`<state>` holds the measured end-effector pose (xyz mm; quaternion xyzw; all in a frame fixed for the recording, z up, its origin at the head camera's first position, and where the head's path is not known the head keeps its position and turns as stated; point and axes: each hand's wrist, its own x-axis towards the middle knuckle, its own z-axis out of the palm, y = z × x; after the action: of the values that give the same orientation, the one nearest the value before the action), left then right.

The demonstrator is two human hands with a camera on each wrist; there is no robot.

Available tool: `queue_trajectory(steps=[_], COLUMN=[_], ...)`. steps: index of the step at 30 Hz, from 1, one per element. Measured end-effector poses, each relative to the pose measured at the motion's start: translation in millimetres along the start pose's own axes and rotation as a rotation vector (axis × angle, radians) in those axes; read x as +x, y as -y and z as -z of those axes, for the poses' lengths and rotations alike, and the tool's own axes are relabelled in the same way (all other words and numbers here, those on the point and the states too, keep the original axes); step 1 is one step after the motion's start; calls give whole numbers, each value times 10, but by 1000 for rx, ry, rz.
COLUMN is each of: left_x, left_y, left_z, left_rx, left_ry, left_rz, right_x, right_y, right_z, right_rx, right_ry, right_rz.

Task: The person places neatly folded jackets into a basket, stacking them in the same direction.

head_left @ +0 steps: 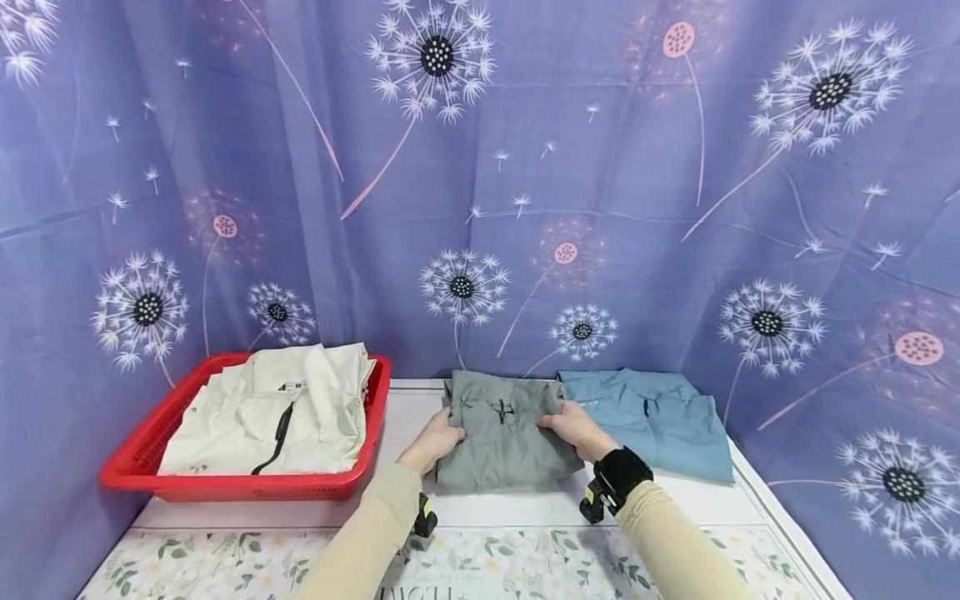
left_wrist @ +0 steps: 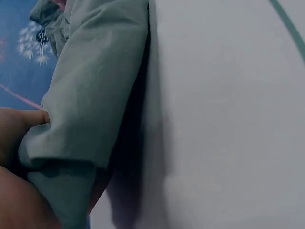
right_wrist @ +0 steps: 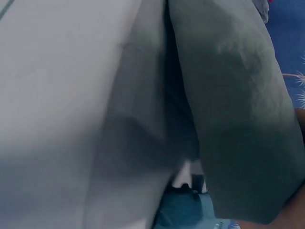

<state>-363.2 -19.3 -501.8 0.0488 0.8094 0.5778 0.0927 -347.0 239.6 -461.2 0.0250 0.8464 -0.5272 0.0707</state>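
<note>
Left hand [head_left: 441, 435] grips grey shirt [head_left: 504, 442] at left edge, fingers curled; right hand [head_left: 572, 425] grips right edge. Wrist views blurred, fingertips hidden under cloth.

You can read almost nothing here: the floral cloth [head_left: 525, 567] on the table carries large dark lettering at its near edge, cut off by the picture, that seems to start "FLO". A small dark label on the cream garment [head_left: 292, 386] is too small to read.
</note>
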Motion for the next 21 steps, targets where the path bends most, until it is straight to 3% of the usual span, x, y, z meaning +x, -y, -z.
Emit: queue_trajectory(steps=[5, 11, 16, 21], left_x=[-31, -194, -343, -489], left_y=[-117, -383, -667, -768], left_z=[38, 30, 75, 218], left_rx=[35, -19, 56, 100], left_ry=[25, 47, 66, 60], left_rz=[-49, -76, -132, -141], right_x=[-51, -145, -295, -426], right_y=[70, 259, 469, 575], right_z=[74, 84, 103, 27], right_rx=[-19, -19, 11, 106], right_ry=[-2, 34, 55, 103], right_rz=[6, 21, 77, 98])
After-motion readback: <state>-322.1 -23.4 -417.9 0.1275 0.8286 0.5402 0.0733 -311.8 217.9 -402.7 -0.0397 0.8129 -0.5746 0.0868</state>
